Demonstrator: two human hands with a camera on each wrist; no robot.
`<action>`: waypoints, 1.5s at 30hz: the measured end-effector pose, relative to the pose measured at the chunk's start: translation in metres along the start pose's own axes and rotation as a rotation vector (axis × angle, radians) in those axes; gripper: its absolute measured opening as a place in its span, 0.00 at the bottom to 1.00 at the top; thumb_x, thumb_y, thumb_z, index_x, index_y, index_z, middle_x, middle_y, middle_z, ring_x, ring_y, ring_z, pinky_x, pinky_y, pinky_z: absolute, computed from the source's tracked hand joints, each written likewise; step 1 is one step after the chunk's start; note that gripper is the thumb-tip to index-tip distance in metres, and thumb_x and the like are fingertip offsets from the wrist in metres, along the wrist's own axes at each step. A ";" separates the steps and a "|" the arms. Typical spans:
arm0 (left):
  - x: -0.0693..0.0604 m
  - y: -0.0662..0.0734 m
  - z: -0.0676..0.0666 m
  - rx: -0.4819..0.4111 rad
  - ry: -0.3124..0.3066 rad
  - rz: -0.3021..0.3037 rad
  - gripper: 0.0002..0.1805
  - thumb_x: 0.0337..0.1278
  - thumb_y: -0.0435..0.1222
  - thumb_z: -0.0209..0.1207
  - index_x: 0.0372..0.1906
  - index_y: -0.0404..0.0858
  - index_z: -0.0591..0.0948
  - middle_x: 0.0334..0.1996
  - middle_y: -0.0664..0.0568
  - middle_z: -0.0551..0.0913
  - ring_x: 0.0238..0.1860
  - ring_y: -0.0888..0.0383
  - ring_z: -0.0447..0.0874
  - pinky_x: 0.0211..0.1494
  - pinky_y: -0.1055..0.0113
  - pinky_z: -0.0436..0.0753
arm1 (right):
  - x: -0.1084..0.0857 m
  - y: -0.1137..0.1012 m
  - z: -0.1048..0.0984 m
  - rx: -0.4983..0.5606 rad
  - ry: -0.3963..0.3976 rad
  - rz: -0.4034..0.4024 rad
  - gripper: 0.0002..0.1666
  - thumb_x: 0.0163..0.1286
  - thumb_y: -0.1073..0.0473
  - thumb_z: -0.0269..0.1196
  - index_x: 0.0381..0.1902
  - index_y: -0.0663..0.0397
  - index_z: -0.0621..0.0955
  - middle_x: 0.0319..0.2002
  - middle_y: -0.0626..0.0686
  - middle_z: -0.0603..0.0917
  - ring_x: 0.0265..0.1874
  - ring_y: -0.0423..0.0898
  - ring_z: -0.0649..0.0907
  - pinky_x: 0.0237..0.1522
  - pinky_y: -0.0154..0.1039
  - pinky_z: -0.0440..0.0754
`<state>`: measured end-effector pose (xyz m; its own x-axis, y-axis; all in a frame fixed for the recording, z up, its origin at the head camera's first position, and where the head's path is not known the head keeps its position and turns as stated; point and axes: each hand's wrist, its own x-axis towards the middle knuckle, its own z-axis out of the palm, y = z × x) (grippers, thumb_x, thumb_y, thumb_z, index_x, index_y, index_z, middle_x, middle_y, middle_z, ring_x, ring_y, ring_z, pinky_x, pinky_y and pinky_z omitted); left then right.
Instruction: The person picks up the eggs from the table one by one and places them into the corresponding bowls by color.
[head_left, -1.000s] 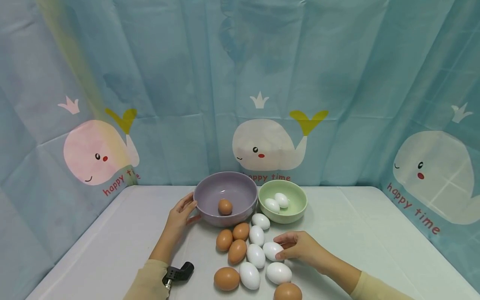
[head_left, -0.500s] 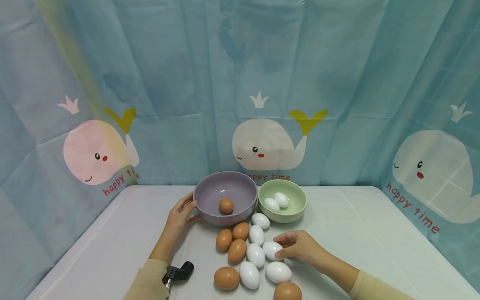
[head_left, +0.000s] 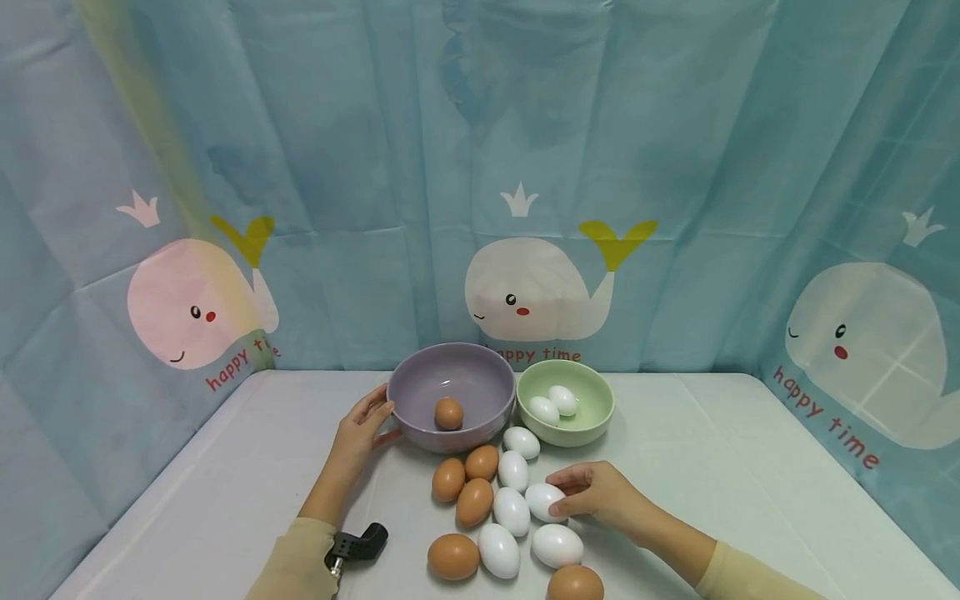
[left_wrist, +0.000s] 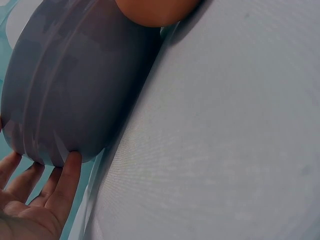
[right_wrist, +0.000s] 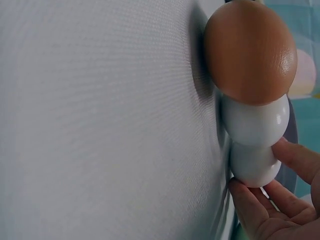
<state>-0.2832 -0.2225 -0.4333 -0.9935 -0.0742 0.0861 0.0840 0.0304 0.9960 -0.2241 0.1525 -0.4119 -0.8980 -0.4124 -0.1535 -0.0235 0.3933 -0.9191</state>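
Note:
My left hand (head_left: 362,429) rests with outstretched fingers against the outer left wall of a purple bowl (head_left: 420,387); the left wrist view shows the fingertips (left_wrist: 74,159) touching it. One brown egg (head_left: 448,413) lies inside that bowl. With thumb and fingers, my right hand (head_left: 606,493) pinches a white egg (head_left: 545,502) low at the tabletop, also seen in the right wrist view behind other eggs. Around it lie more white eggs (head_left: 512,512) and several brown eggs (head_left: 475,502). Two white eggs (head_left: 544,410) sit in a green bowl (head_left: 588,429) beside the purple one.
A white cloth (head_left: 675,433) covers the table. A blue curtain with whale prints (head_left: 540,287) hangs behind and at both sides. Nearest me are a brown egg (head_left: 575,583) and another brown egg (head_left: 453,557). A black device (head_left: 362,543) is strapped to the left wrist.
The brown egg in the purple bowl rocks very slightly from side to side. Both hands stay where they were, the right one still holding the white egg.

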 end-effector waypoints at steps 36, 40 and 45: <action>0.003 -0.004 0.000 -0.004 0.017 -0.010 0.31 0.75 0.39 0.52 0.77 0.38 0.59 0.77 0.42 0.61 0.76 0.46 0.62 0.56 0.64 0.88 | -0.001 -0.026 -0.019 -0.059 0.085 -0.035 0.28 0.57 0.56 0.75 0.54 0.63 0.83 0.46 0.55 0.89 0.45 0.43 0.86 0.47 0.40 0.88; 0.002 -0.003 0.000 -0.002 0.014 -0.011 0.31 0.75 0.39 0.52 0.77 0.38 0.59 0.77 0.42 0.61 0.76 0.47 0.61 0.56 0.64 0.88 | 0.000 -0.033 -0.024 -0.059 0.091 -0.043 0.28 0.58 0.55 0.74 0.55 0.62 0.83 0.46 0.55 0.89 0.43 0.40 0.86 0.48 0.41 0.88; 0.002 -0.003 -0.001 0.001 0.013 -0.016 0.31 0.75 0.39 0.51 0.77 0.38 0.59 0.77 0.43 0.60 0.76 0.48 0.61 0.56 0.64 0.87 | 0.001 -0.043 -0.029 -0.041 0.100 -0.047 0.28 0.59 0.55 0.73 0.55 0.62 0.83 0.47 0.55 0.89 0.43 0.39 0.86 0.50 0.41 0.88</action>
<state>-0.2852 -0.2234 -0.4360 -0.9936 -0.0879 0.0708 0.0683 0.0304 0.9972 -0.2373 0.1593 -0.3620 -0.9348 -0.3479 -0.0716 -0.0830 0.4099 -0.9083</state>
